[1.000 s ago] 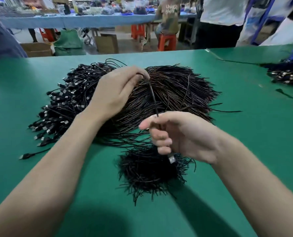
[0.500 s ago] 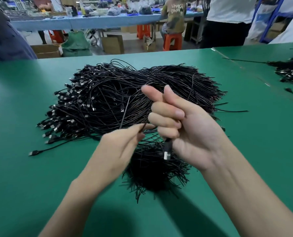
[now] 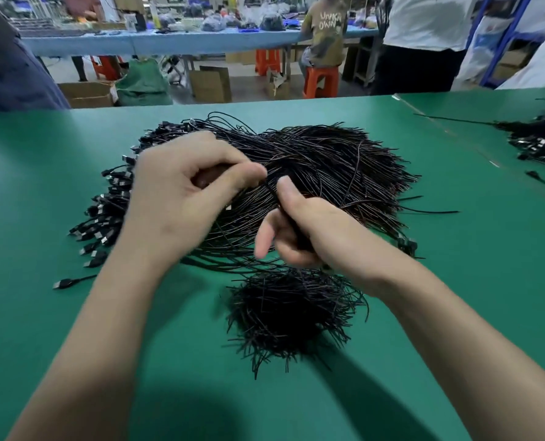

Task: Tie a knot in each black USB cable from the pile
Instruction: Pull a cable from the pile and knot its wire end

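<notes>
left hand swung up since half a second ago, now pinching the cable at its fingertips | right hand clenched round the same cable, thumb beside the left fingertips | loop seemingly closing; knot likely tightening above the pile

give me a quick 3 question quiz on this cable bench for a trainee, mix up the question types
1. True or false: the right hand grips a black cable.
2. On which side of the big pile do most plug ends lie? A) the person's left B) the person's right C) the far edge
3. Fill in: the smaller heap lies ____ the person than the big pile.
Key: 1 true; 2 A; 3 nearer to
</notes>
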### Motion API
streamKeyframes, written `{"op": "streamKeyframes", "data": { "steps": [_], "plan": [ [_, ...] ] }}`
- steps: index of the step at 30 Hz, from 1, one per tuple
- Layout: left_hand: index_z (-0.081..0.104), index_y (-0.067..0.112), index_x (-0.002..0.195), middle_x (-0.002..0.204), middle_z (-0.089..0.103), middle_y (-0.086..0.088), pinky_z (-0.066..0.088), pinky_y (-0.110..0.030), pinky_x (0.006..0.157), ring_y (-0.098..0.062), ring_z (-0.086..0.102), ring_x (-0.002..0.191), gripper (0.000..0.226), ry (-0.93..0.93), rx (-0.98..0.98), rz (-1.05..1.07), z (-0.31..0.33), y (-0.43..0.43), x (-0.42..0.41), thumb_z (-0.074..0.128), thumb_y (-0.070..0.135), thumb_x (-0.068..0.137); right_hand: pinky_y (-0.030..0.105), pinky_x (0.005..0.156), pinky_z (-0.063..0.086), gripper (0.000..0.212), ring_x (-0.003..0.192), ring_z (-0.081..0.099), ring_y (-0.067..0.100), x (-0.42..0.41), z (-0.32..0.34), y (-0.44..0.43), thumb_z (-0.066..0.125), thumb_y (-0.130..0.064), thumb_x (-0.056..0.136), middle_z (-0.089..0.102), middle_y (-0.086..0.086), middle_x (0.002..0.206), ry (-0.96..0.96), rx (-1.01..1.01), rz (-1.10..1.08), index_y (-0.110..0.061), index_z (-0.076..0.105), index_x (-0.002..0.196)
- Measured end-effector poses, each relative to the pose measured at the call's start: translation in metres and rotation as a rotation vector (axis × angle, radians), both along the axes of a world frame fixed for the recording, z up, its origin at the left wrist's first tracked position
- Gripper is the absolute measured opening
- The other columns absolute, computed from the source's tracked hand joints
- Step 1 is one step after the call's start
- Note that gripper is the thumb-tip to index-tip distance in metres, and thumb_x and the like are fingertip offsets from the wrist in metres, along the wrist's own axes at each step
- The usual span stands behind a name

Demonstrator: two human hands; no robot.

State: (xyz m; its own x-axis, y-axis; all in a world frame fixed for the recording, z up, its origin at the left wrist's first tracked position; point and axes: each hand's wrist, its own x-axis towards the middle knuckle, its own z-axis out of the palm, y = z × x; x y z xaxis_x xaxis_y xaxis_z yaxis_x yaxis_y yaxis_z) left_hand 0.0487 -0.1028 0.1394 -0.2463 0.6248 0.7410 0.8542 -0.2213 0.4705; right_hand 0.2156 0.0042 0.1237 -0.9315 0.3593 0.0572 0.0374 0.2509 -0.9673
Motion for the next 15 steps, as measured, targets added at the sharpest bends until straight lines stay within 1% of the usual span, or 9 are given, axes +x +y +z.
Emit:
{"op": "streamKeyframes", "data": {
  "steps": [1,3,5,7,9,11,12,13,15],
  "plan": [
    [0.069,0.035,0.086,0.077,0.067,0.008,0.041,-0.030,0.064,-0.012,0.057,0.069,0.014,-0.058,-0.006,-0.018,-0.005,0.009,0.000,0.068,0.030,0.100,0.023,0.043,0.022,0.062,0.041,0.026,0.012,0.000,-0.001,-0.004,0.027,-0.047,0.109,0.036,-0.005,0.045,0.086,-0.281,0.085,-0.016,0.068,0.075],
    [0.069,0.030,0.093,0.081,0.066,0.017,0.043,-0.025,0.070,0.002,0.059,0.076,0.018,-0.120,-0.077,-0.063,-0.025,0.024,0.010,0.060,0.021,0.105,0.020,0.041,0.025,0.046,0.041,0.031,0.007,0.000,-0.003,-0.004,0.032,-0.036,0.110,0.040,-0.008,0.048,0.357,-0.675,0.119,-0.014,0.063,0.084],
    [0.070,0.028,0.100,0.080,0.065,0.019,0.044,-0.025,0.072,0.007,0.055,0.076,0.019,-0.138,-0.199,-0.103,-0.049,0.029,0.025,0.053,0.022,0.107,0.018,0.048,0.043,0.038,0.050,0.051,0.008,-0.004,-0.001,0.003,0.033,-0.029,0.111,0.059,-0.004,0.060,0.558,-0.736,-0.010,-0.010,0.062,0.094],
    [0.073,0.024,0.103,0.081,0.068,0.012,0.047,-0.033,0.071,-0.001,0.056,0.074,0.023,-0.111,-0.276,-0.106,-0.065,0.029,0.036,0.051,0.031,0.107,0.025,0.067,0.058,0.038,0.070,0.069,0.015,-0.007,-0.001,0.013,0.033,-0.023,0.112,0.074,0.005,0.081,0.614,-0.476,-0.211,-0.005,0.064,0.100],
    [0.073,0.023,0.101,0.072,0.062,0.012,0.046,-0.033,0.067,-0.004,0.054,0.068,0.028,-0.037,-0.287,-0.085,-0.066,0.028,0.039,0.051,0.038,0.105,0.033,0.078,0.060,0.036,0.081,0.075,0.019,-0.005,-0.006,0.024,0.035,-0.019,0.112,0.077,0.007,0.089,0.480,0.069,-0.432,-0.006,0.066,0.100],
    [0.074,0.023,0.088,0.063,0.054,0.015,0.038,-0.026,0.061,-0.006,0.048,0.060,0.029,-0.026,-0.231,-0.066,-0.055,0.028,0.034,0.056,0.042,0.100,0.037,0.074,0.057,0.038,0.073,0.071,0.012,-0.003,-0.011,0.027,0.038,-0.026,0.111,0.075,0.001,0.078,0.184,0.568,-0.508,-0.012,0.068,0.092],
    [0.075,0.021,0.083,0.061,0.052,0.016,0.034,-0.021,0.059,-0.005,0.045,0.057,0.030,-0.051,-0.195,-0.061,-0.048,0.028,0.029,0.061,0.042,0.097,0.035,0.067,0.052,0.042,0.062,0.065,0.007,-0.001,-0.014,0.028,0.039,-0.031,0.110,0.071,-0.001,0.068,0.042,0.667,-0.478,-0.013,0.068,0.085],
    [0.076,0.020,0.080,0.060,0.052,0.016,0.031,-0.017,0.056,-0.004,0.042,0.054,0.028,-0.099,-0.163,-0.069,-0.041,0.028,0.023,0.066,0.042,0.095,0.030,0.060,0.044,0.048,0.051,0.055,0.005,0.000,-0.017,0.028,0.038,-0.034,0.110,0.065,-0.003,0.058,-0.044,0.620,-0.427,-0.014,0.067,0.078],
    [0.075,0.022,0.075,0.056,0.052,0.015,0.027,-0.013,0.052,-0.003,0.037,0.050,0.024,-0.248,-0.117,-0.109,-0.033,0.033,0.011,0.073,0.039,0.091,0.025,0.049,0.030,0.061,0.041,0.034,0.010,0.002,-0.020,0.023,0.031,-0.042,0.111,0.045,-0.004,0.045,-0.053,0.163,-0.242,-0.012,0.067,0.073]
  ]
}}
